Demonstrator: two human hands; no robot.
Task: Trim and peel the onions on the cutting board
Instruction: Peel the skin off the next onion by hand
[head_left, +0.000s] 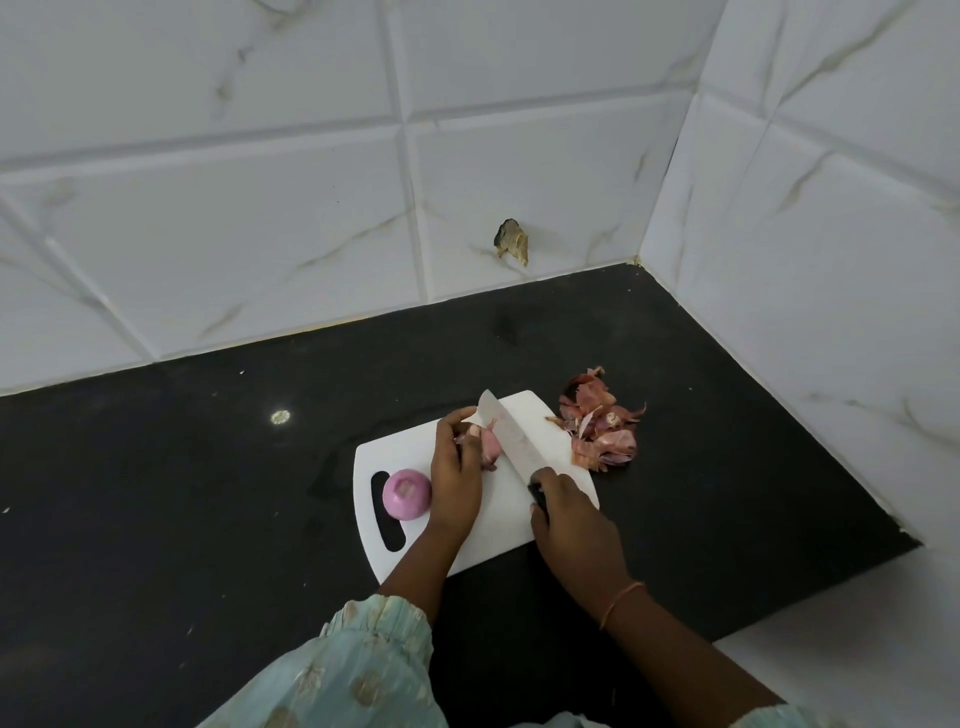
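A white cutting board (498, 525) lies on the black counter. A peeled purple onion (407, 493) rests by the board's handle slot. My left hand (457, 467) presses down on a second onion (488, 447), which still carries some skin and is largely hidden under my fingers. My right hand (569, 514) grips the dark handle of a knife (514, 441). The wide pale blade lies against the right side of the held onion, its tip pointing to the far edge of the board.
A heap of reddish onion skins (600, 421) lies on the counter off the board's far right corner. White tiled walls meet in a corner behind and to the right. The black counter (182, 493) stretches to the left.
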